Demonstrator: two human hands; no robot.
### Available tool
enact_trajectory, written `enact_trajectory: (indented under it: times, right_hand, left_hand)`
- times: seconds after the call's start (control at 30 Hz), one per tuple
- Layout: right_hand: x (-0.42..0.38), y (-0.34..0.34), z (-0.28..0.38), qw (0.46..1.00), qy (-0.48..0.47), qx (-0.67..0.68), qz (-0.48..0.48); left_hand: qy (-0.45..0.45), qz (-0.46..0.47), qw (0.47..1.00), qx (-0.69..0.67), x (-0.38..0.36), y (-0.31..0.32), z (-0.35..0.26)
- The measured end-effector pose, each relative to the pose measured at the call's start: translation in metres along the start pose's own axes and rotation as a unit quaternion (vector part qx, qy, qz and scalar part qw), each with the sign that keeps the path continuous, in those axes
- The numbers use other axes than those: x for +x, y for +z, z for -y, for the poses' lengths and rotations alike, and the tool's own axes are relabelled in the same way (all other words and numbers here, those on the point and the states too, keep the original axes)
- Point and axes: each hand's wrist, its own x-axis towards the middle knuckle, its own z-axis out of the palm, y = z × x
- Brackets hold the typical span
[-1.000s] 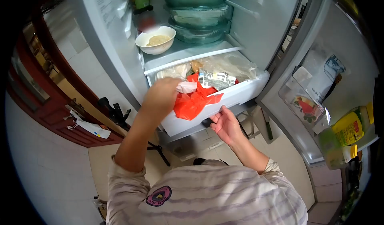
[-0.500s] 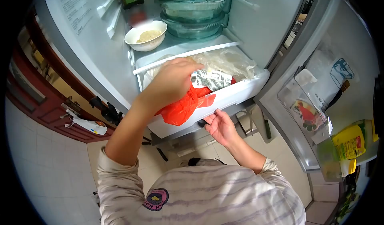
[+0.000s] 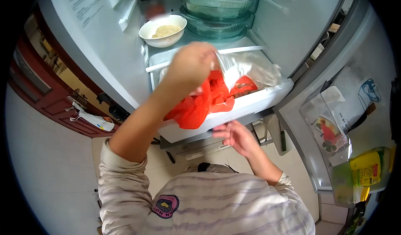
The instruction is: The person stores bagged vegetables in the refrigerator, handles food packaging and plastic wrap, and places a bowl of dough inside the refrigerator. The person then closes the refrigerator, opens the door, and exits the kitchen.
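My left hand [image 3: 194, 63], blurred by motion, is above the pulled-out white fridge drawer [image 3: 259, 102]. It grips the edge of a pale packet [image 3: 229, 70], which printed text marked a moment ago and which now stands tilted. Below that hand a red plastic bag [image 3: 194, 109] spills over the drawer's front. Clear crinkled plastic [image 3: 263, 70] fills the drawer's right side. Just under the drawer front is my right hand [image 3: 238, 139], palm up, fingers spread and holding nothing.
On the shelf above stand a white bowl [image 3: 163, 30] with pale food and a stack of teal-tinted glass containers [image 3: 217, 19]. The open fridge door [image 3: 288, 126] at right carries a yellow-labelled bottle [image 3: 365, 168]. A red wooden door [image 3: 44, 93] is at left.
My left hand has raised the packet's edge from lying flat to tilted, exposing more of the red bag. My right hand has come off the drawer's lower edge. The view has shifted slightly.
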Motion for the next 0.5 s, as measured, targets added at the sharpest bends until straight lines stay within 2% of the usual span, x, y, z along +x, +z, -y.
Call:
enact_trajectory:
  times: [0.03, 0.07, 0.1, 0.13, 0.17, 0.2, 0.23, 0.3, 0.37, 0.4, 0.47, 0.5]
  right_hand:
    - [-0.009, 0.005, 0.003, 0.973, 0.042, -0.223, 0.036]
    - [-0.018, 0.018, 0.009, 0.894, 0.083, -0.434, 0.070]
    - [-0.028, 0.065, 0.027, 0.730, 0.123, -0.671, 0.047]
    - [-0.029, 0.083, 0.035, 0.731, 0.125, -0.669, 0.047]
    - [-0.030, 0.094, 0.039, 0.652, -0.154, -0.740, 0.069]
    - [-0.029, 0.106, 0.044, 0.512, -0.420, -0.744, 0.084]
    - [-0.019, 0.127, 0.051, 0.449, -0.446, -0.773, 0.054]
    - [0.011, 0.144, 0.060, 0.381, -0.467, -0.798, 0.023]
    - [0.036, 0.142, 0.066, 0.518, -0.165, -0.827, 0.142]
    - [0.046, 0.142, 0.072, 0.517, -0.162, -0.828, 0.144]
    - [0.066, 0.141, 0.083, 0.591, -0.046, -0.781, 0.199]
    - [0.075, 0.138, 0.085, 0.637, -0.135, -0.737, 0.183]
  left_hand:
    - [-0.072, -0.059, 0.990, -0.104, -0.003, -0.017, -0.018]
    - [-0.117, -0.085, 0.976, -0.161, -0.006, -0.032, -0.030]
    - [-0.054, -0.124, 0.967, -0.215, -0.007, -0.040, -0.020]
    - [0.010, -0.161, 0.950, -0.268, -0.008, -0.046, -0.012]
    - [0.005, -0.158, 0.950, -0.269, -0.008, -0.047, -0.013]
    - [0.022, -0.221, 0.914, -0.339, -0.009, -0.051, -0.018]
    - [0.040, -0.284, 0.868, -0.404, -0.010, -0.053, -0.023]
    - [0.026, -0.301, 0.863, -0.404, -0.011, -0.054, -0.028]
    - [0.007, -0.321, 0.859, -0.398, -0.011, -0.056, -0.026]
    - [0.005, -0.323, 0.858, -0.399, -0.013, -0.059, -0.022]
    - [0.051, -0.329, 0.903, -0.271, -0.017, -0.065, -0.014]
    - [0.048, -0.330, 0.903, -0.271, -0.017, -0.066, -0.010]
